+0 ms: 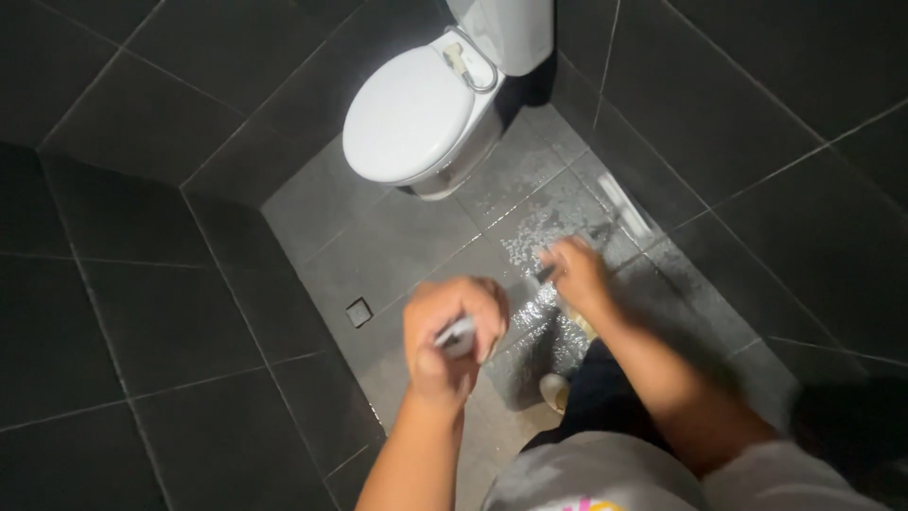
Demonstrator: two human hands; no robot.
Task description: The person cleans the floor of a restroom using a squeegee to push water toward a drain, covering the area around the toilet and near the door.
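While both hands grasp the long pole (530, 284), left hand (452, 333) clenched high, right hand (577, 276) low; stiff, light, slippery where wet above the floor (397, 246).

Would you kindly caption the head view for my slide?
Both hands, left and right, grip a long handle over wet grey floor tiles beside a white toilet.

White toilet (421, 118) at top centre, lid down, white cistern (506, 28) behind it in corner. Small metal ring fitting (473, 64) on seat hinge area. Dark grey tiled walls (123, 284) on both sides, pale grout lines. Grey tiled floor (397, 246) between walls, wet and glistening patch (549, 237) right of centre. Small square floor drain (358, 311) left of wet patch, apart from toilet base. Pale shoe tip (554, 390) on floor near bottom centre.
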